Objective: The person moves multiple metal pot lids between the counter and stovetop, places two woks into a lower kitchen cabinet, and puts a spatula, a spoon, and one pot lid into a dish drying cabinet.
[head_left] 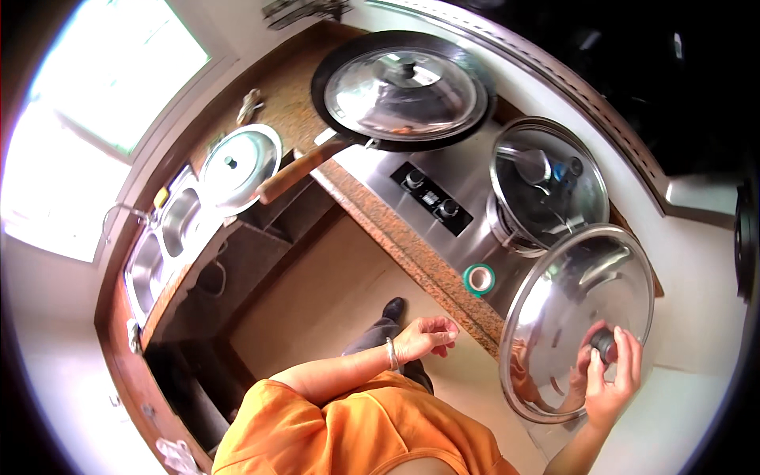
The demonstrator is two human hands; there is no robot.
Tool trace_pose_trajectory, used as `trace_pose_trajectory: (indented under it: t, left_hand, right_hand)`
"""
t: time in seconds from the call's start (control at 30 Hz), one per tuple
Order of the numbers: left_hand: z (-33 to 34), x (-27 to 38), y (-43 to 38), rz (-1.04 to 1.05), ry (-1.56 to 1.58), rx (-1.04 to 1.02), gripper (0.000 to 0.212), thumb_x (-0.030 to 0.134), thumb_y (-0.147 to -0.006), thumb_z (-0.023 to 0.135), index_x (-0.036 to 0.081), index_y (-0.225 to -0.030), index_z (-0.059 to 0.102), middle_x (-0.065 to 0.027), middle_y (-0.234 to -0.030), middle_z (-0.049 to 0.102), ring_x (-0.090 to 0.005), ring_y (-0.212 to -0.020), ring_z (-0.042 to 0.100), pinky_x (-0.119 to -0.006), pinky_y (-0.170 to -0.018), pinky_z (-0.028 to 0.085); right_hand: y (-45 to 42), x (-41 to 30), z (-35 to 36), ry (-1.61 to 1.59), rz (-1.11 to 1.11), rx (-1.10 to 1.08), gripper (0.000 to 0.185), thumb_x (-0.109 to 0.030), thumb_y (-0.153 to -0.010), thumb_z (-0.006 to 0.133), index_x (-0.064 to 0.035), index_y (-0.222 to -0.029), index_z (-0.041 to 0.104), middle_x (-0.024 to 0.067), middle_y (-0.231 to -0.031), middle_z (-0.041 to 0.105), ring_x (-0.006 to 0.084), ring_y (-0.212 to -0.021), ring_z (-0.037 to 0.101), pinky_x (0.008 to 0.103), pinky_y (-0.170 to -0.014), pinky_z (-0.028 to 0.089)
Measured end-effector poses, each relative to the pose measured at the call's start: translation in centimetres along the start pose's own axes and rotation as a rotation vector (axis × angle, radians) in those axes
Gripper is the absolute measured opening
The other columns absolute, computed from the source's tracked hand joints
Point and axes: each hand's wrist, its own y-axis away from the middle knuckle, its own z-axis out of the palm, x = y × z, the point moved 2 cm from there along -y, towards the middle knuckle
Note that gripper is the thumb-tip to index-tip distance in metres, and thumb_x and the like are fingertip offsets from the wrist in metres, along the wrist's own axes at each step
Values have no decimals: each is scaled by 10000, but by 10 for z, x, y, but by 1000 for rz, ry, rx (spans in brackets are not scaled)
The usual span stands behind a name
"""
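My right hand (617, 368) grips the dark knob (603, 344) of a large shiny metal pot lid (585, 297). The lid is tilted at the right end of the counter, and its far rim overlaps the view of a steel pot (504, 228). A reflective cover (522, 196) tops that pot. Held low in front of my body, my left hand (428, 338) has loosely curled fingers with nothing visible in them. It is nearest the granite counter edge (439, 291). A green-rimmed roll of tape (487, 285) lies on the worktop.
A wok (323, 107) with a metal lid (356, 101) sits on the steel cooktop (380, 169), its wooden handle (303, 172) jutting past the counter edge. Farther left are another lidded vessel (240, 169) and a double sink (181, 222). A dark range hood (594, 77) overhangs the right.
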Motion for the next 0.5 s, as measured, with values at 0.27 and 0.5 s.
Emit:
trace_pose_trajectory:
  t: [0.27, 0.5]
  left_hand:
    - [-50, -26, 62, 133, 127, 85, 262, 246, -892, 597, 59, -1075, 587, -36, -920, 615, -124, -784, 596, -281, -710, 497]
    - [-106, -50, 138, 230, 179, 210, 275, 335, -913, 547, 84, -1016, 595, -33, -825, 615, -116, -607, 592, -245, -568, 452]
  right_hand:
    - [-39, -118, 58, -28, -509, -227, 439, 9, -673, 671, 49, -1096, 562, 199, -1036, 560, 356, -828, 540, 437, -717, 467]
    - [9, -196, 122, -112, -620, -486, 445, 4, -656, 649, 47, -1090, 562, 219, -1055, 544, 415, -964, 512, 468, -842, 436]
